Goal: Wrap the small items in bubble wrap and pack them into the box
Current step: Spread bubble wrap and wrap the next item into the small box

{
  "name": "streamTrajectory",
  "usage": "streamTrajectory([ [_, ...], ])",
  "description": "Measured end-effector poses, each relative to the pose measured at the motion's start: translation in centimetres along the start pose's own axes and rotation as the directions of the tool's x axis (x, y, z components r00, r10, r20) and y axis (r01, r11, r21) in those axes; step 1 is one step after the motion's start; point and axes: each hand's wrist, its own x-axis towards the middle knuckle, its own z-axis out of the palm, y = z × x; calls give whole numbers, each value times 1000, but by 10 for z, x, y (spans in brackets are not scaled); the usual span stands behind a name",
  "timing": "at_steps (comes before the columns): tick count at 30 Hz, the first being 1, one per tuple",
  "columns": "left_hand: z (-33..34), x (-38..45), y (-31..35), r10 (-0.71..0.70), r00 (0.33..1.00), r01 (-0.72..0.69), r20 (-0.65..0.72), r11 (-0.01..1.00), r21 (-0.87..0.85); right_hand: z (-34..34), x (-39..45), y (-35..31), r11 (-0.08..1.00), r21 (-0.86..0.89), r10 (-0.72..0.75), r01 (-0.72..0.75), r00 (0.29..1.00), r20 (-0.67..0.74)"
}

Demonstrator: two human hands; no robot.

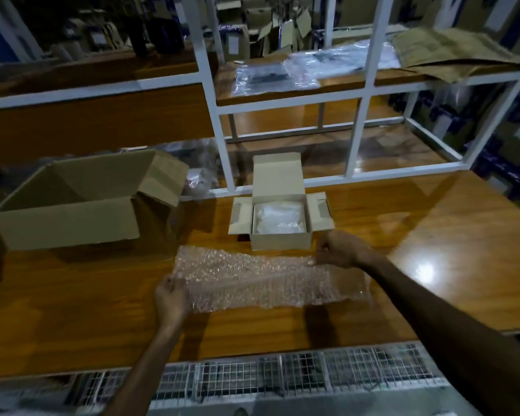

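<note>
We've got the bubble wrap sheet (261,280) stretched between both hands, just above the wooden table (433,235). Our left hand (170,298) pinches the near-left corner, fingers closed on the edge; our right hand (339,250) grips the far edge toward the right, fingers closed on it too. The sheet's right end runs on past the right hand and under the forearm. Its long axis runs left to right across the table, parallel to the near edge, and it lies roughly flat.

Count it up: one sheet in hand, two boxes on the table. The small white box (279,217) sits just beyond the sheet, near the right hand, lid tilted up and back, side flaps out, something pale and plastic-wrapped inside. The large brown carton (69,217) stands open to the left, well apart from the left hand.
</note>
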Motion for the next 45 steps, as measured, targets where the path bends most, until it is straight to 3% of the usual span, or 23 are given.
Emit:
streamTrajectory([
  [4,-3,-4,-30,36,999,-33,-32,994,102,42,6,-1,962,-241,84,-128,979,-184],
  [7,-6,-3,-42,43,998,-30,-55,975,221,61,5,-17,914,-365,40,-177,934,-354],
  [9,-7,-8,-41,46,996,-22,-72,951,310,75,0,-39,931,-343,-45,-127,891,-451],
  [11,-7,-9,-45,133,987,-64,-94,848,526,95,-6,-68,966,-257,-154,19,844,-514],
  [13,-3,-13,-47,293,956,-181,-28,660,730,119,-6,-98,981,-164,-173,107,866,-468],
  [15,14,-26,-39,420,898,-371,130,564,738,139,0,-121,989,-105,-131,103,941,-313],
  [16,27,-33,-36,429,870,-468,242,568,677,147,3,-127,991,-98,-109,87,965,-239],
  [19,64,-42,-45,284,812,-572,511,564,596,168,1,-123,993,-114,-55,39,989,-137],
  [21,71,-35,-60,212,791,-598,573,462,655,176,-7,-107,985,-171,-16,-9,989,-148],
  [23,64,-26,-70,196,783,-611,590,421,671,175,-15,-84,974,-216,28,-70,981,-192],
  [29,30,-1,-76,207,816,-573,540,415,707,157,-36,-17,954,-155,200,-256,931,-305],
  [31,21,1,-77,194,874,-485,446,427,763,152,-45,-3,939,-173,229,-296,917,-326],
  [33,15,-2,-79,170,934,-356,314,505,786,149,-51,2,943,-172,218,-283,921,-323],
  [37,4,-7,-79,191,970,-233,149,575,785,151,-50,19,963,-101,210,-248,933,-293],
  [41,-3,4,-63,123,988,-157,98,779,608,143,-43,45,971,159,217,-177,934,-283],
  [45,-5,10,-28,-18,997,42,-76,943,330,120,-54,55,994,46,112,-103,922,-371],
])
